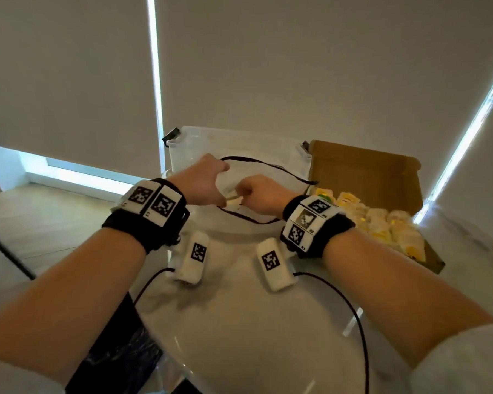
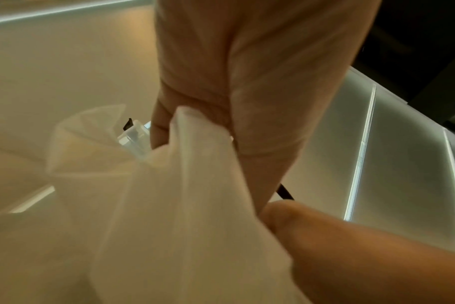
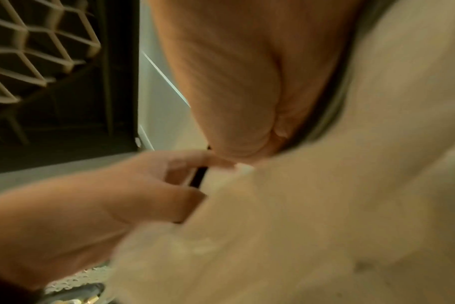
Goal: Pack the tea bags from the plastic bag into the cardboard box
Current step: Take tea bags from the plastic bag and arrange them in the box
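Two bare forearms reach forward from the bottom of the head view, each with a black wristband carrying square-patterned markers, over a white table [image 1: 239, 322]. Beyond the hands stands a clear plastic bin [image 1: 188, 143] at the table's far edge, and to its right lies the open cardboard box [image 1: 362, 172], its lid flap raised and its floor packed with rows of pale and yellow tea bags [image 1: 382, 223]. Between bin and forearms sits the plastic bag [image 1: 239, 231], translucent white with a dark-edged mouth held open. Left hand [image 1: 202, 180] grips the bag's near-left rim, its fingers curled round a fold of the film, which the left wrist view shows bunched against the palm. Right hand [image 1: 256, 194] is clenched just beside it, thumb and fingers closing on the rim or something pale at it; the blur does not settle which. Two white marker-bearing pods [image 1: 194, 260] with black cables hang below the wrists.
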Demonstrator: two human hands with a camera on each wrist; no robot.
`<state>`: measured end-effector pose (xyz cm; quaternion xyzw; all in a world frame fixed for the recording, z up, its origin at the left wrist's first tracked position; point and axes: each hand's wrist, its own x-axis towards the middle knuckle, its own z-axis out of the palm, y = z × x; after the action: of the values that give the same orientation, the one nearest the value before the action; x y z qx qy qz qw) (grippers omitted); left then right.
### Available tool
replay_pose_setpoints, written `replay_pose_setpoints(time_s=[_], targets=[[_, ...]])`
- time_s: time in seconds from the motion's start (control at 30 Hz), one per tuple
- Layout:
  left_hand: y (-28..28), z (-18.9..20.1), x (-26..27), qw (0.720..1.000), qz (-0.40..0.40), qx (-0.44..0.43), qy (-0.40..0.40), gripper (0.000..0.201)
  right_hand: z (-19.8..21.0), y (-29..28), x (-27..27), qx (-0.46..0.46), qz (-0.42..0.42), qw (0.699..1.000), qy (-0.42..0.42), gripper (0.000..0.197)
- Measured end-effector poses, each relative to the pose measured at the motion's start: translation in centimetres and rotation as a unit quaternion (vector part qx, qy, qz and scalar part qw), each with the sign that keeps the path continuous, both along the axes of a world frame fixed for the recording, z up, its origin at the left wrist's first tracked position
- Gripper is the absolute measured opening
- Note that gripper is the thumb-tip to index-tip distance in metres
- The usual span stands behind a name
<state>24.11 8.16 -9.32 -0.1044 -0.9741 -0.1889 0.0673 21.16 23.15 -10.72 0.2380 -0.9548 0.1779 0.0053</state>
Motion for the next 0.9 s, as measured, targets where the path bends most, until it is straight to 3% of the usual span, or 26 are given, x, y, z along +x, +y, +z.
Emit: replay_pose_setpoints(time_s=[0.17, 0.3, 0.37, 0.5, 0.63, 0.73, 0.9], targets=[[0.3, 0.2, 0.9, 1.000, -0.004, 0.005, -0.007, 0.091, -0.6, -1.9, -4.1, 0.127, -0.070, 0.988, -0.062, 0.036], [0.1, -0.1, 1.1, 1.000, -0.007, 0.003, -0.008, 0.088, -1.0, -2.2, -5.8, 0.168, -0.096, 0.977, -0.094, 0.074], [-0.1, -0.3, 1.0, 1.000, -0.011, 0.000, -0.019, 0.087, -1.0, -2.4, -6.2, 0.196, -0.095, 0.971, -0.101, 0.082], [-0.7, -0.7, 0.7, 0.999, -0.013, -0.001, -0.030, 0.090, -1.1, -2.9, -6.7, 0.218, -0.089, 0.967, -0.098, 0.066], [-0.5, -0.7, 0.5, 0.999, -0.021, -0.002, -0.026, 0.090, -1.0, -2.8, -6.3, 0.234, -0.080, 0.965, -0.092, 0.068], [-0.3, -0.6, 0.5, 0.999, -0.025, -0.001, -0.024, 0.091, -0.7, -2.8, -6.2, 0.234, -0.049, 0.969, -0.062, 0.047], [-0.3, -0.7, 0.4, 0.999, -0.020, -0.014, -0.038, 0.092, -0.5, -2.5, -5.7, 0.084, -0.053, 0.990, -0.096, 0.036]])
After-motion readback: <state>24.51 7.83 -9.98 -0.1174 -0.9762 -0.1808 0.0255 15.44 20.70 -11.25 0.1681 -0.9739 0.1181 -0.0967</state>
